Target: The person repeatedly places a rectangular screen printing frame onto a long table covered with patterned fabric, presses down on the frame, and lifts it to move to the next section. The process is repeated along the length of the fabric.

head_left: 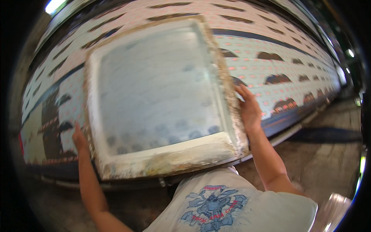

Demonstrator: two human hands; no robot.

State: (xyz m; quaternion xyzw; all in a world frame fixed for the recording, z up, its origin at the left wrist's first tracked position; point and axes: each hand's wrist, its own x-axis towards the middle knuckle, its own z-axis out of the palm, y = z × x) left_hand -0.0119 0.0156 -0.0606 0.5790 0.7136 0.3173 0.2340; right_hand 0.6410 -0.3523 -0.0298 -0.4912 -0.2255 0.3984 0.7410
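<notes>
Long table runs across your view, bent by the lens, and on it lies patterned cloth in pink and pale blue, with rows of dark brown half-round shapes. Concrete floor shows at the right, and a bright lamp shines at the upper left. Large screen frame is in front of your body, between your two hands, over the near part of the table; its mesh is pale and cloudy, its border is cream, with brownish stains. Your right hand holds the right side of it, with the fingers bent along the outer edge. Your left hand is at the left side, blurred and partly hidden, so I cannot tell how closed it is. Below is your white shirt with a blue print.
</notes>
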